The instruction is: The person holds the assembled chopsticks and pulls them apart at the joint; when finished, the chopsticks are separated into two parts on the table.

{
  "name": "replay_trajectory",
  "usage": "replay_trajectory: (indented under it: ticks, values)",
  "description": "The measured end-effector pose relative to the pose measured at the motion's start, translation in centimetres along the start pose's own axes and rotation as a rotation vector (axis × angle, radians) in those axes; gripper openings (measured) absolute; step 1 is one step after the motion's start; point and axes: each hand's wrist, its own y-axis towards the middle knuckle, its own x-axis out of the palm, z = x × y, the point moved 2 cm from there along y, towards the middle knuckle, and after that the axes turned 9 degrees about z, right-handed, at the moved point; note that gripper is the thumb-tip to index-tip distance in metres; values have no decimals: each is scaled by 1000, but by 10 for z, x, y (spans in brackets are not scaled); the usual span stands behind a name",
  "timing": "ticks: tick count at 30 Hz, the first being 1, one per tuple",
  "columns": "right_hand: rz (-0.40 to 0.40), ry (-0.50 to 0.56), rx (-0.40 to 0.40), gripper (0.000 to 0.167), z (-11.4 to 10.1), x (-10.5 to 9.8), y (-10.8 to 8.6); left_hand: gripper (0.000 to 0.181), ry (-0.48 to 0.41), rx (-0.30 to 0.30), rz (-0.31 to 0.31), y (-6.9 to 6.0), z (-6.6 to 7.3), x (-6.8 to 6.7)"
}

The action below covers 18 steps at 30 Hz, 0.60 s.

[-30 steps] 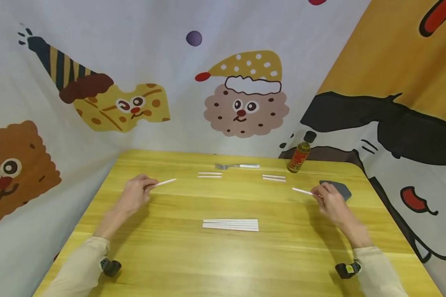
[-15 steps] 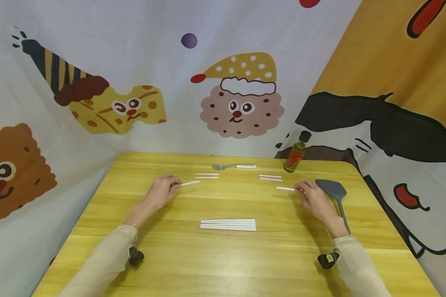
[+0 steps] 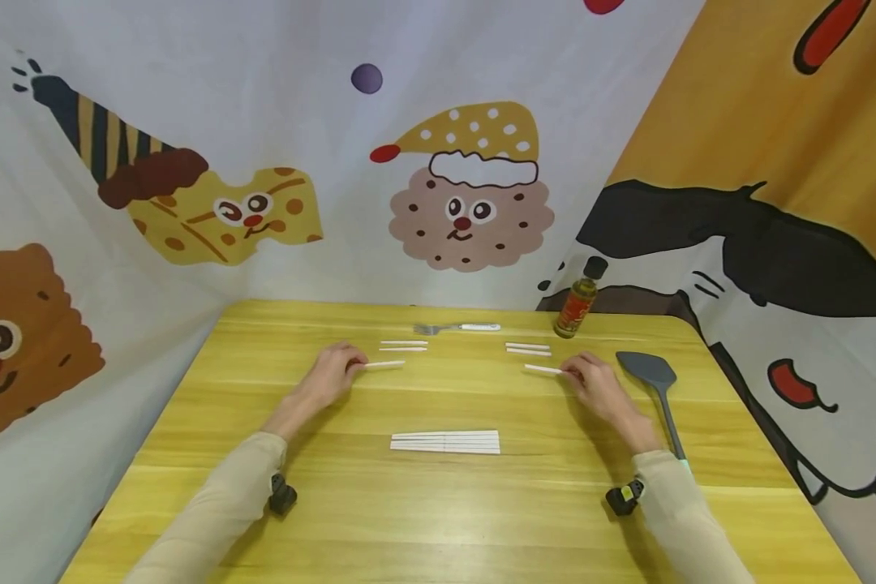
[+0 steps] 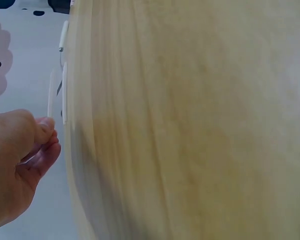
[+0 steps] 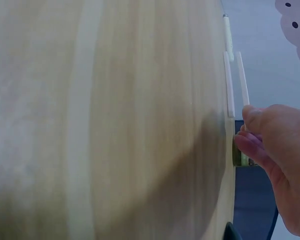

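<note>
My left hand [image 3: 333, 373] pinches the outer end of a short white stick [image 3: 385, 363], which points inward. On the other side, my right hand [image 3: 597, 387] pinches a similar white stick [image 3: 540, 368] between thumb and fingers. Both sticks are held above the tabletop, as the left wrist view, with its stick [image 4: 51, 95], and the right wrist view, with its stick [image 5: 243, 77], also show. Just behind them lie a left pair of short white sticks [image 3: 404, 349] and a right pair [image 3: 529, 352]. Nearer the person lies a row of several longer white sticks [image 3: 445, 441], resembling chopsticks.
A fork [image 3: 456, 328] with a white handle lies near the back edge of the wooden table [image 3: 438, 519]. An oil bottle [image 3: 578, 302] with a black cap stands at the back right. The grey spatula [image 3: 650, 370] lies beyond my right hand. A printed curtain [image 3: 299, 97] hangs behind.
Both hands have moved inward with their sticks, bringing the two closer together. More of the spatula shows as my right hand leaves it. The sticks on the table stay in place.
</note>
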Motion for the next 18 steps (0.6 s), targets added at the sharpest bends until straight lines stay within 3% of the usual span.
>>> replay_trajectory:
  ticks: [8, 14, 18]
  values:
    - [-82, -10, 82, 9, 0, 8, 4, 5, -4, -31, -41, 6, 2, 12]
    - [-101, 3, 84, 11, 0, 13, 7, 8, 0, -43, -65, 11, 3, 18]
    - [-104, 8, 91, 11, 1, 16, 7, 7, -17, -83, -87, 13, 3, 22]
